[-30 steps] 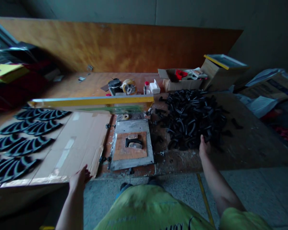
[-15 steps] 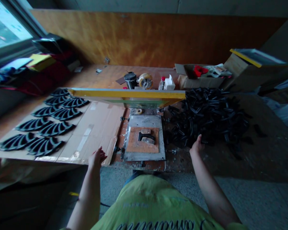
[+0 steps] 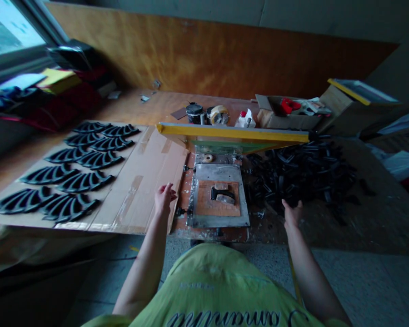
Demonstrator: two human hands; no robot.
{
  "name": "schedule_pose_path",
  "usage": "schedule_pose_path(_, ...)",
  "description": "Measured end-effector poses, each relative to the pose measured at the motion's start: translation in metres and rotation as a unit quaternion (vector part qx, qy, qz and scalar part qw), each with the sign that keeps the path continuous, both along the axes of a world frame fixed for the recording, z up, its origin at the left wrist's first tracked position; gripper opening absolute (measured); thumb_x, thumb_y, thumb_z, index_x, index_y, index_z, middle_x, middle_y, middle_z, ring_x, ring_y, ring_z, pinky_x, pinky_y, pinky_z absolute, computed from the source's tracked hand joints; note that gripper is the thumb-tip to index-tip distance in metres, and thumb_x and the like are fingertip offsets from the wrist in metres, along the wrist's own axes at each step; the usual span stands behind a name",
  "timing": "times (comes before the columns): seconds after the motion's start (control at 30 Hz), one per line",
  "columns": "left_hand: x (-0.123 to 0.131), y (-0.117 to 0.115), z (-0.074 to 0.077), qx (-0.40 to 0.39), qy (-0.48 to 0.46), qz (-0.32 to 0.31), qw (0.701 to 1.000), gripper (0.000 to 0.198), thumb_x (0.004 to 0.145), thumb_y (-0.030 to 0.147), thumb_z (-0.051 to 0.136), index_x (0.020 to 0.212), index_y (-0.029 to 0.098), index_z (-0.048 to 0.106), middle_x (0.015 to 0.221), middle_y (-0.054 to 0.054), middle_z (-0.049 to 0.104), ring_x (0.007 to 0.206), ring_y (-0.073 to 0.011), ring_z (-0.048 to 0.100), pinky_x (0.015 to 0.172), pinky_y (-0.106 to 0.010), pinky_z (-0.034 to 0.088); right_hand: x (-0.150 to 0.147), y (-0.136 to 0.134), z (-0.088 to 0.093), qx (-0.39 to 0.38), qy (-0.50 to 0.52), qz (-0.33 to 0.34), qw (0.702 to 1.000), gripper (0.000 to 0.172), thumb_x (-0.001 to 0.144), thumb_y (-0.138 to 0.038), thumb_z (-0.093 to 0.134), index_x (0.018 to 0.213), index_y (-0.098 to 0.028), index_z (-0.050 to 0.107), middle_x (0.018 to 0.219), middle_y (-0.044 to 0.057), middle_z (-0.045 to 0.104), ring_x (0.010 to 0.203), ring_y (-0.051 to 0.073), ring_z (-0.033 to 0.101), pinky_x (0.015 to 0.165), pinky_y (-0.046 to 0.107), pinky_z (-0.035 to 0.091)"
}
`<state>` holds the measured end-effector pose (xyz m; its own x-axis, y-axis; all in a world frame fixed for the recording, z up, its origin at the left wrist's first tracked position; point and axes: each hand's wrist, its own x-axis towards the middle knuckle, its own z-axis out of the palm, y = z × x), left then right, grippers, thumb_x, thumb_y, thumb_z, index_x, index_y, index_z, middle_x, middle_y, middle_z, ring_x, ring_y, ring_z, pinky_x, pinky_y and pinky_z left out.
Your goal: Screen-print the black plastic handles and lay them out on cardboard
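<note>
My left hand [image 3: 164, 198] hovers over the right edge of the cardboard sheet [image 3: 146, 159], its fingers loosely bent and apart, with nothing visible in them. At the near edge of a heap of black curved plastic pieces [image 3: 293, 175], my right hand [image 3: 292, 214] is open, thumb and fingers spread. Between the hands, one black curved piece [image 3: 222, 195] lies on small blocks on a brown board [image 3: 204, 206]. That board rests on a grey metal plate [image 3: 218, 221]. A yellow-edged frame [image 3: 231, 131] is raised behind the plate.
Rows of black pieces in fan shapes [image 3: 85, 180] cover the cardboard's left part. Behind the frame stand a dark tub [image 3: 194, 113], a tape roll [image 3: 220, 115] and a red-capped bottle [image 3: 241, 119]. An open carton [image 3: 296, 120] sits at back right. Clamp screws [image 3: 259, 214] stick out beside the plate.
The view has shifted, so the bench things appear farther right. My left hand has come closer to the metal plate. My right hand has spread its fingers at the heap's near edge.
</note>
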<state>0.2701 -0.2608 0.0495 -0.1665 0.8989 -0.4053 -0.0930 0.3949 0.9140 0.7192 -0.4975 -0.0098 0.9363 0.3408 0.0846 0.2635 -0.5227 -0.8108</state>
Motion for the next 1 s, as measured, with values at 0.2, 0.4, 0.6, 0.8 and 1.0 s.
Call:
schedule_pose_path(0.2,0.067,0.028,0.089,0.246,-0.095,-0.033,0.964,0.061,0.086,0.066,0.052,0.12,0.015,0.058,0.053,0.007,0.049,0.042,-0.0058,0.043,0.045,-0.016,0.038,-0.038,0.045,0.055,0.063,-0.1,0.119,0.986,0.064,0.078,-0.047,0.062,0.135,-0.018,0.052,0.147,0.016,0.045,0.137,0.029,0.041,0.114,0.05,0.034)
schedule_pose_path(0.4,0.074,0.037,0.141,0.288,-0.109,-0.112,0.945,0.063,0.097,0.062,0.033,0.105,0.009,0.064,0.053,0.003,0.047,0.042,-0.0058,0.046,0.047,-0.016,0.039,-0.065,0.093,0.079,0.118,-0.006,0.267,0.956,0.05,0.08,-0.047,0.062,0.122,-0.02,0.062,0.128,0.012,0.062,0.114,0.023,0.06,0.099,0.044,0.05)
schedule_pose_path(0.6,0.028,-0.012,0.094,0.13,-0.075,-0.196,0.969,0.061,0.083,0.067,0.055,0.096,0.01,0.071,0.067,-0.003,0.063,0.052,-0.0096,0.054,0.046,-0.02,0.039,-0.057,0.127,0.094,0.12,0.009,0.298,0.947,0.043,0.081,-0.05,0.061,0.106,-0.016,0.069,0.105,0.011,0.072,0.095,0.025,0.067,0.09,0.044,0.054)
schedule_pose_path(0.8,0.013,-0.054,-0.004,0.038,-0.033,-0.205,0.977,0.08,0.075,0.054,0.072,0.144,0.023,0.047,0.08,0.0,0.065,0.06,-0.0102,0.057,0.05,-0.019,0.039,-0.104,0.176,0.117,0.06,-0.206,0.426,0.879,0.052,0.082,-0.042,0.068,0.127,-0.016,0.06,0.132,0.015,0.057,0.114,0.028,0.057,0.1,0.049,0.047)
schedule_pose_path(1.0,0.015,-0.051,-0.049,0.045,0.033,-0.212,0.976,0.078,0.077,0.053,0.067,0.142,0.015,0.047,0.073,0.0,0.062,0.059,-0.0124,0.057,0.051,-0.021,0.04,-0.163,0.205,0.127,-0.088,-0.35,0.52,0.774,0.044,0.077,-0.038,0.079,0.112,-0.014,0.065,0.116,0.017,0.061,0.113,0.034,0.052,0.097,0.05,0.045)
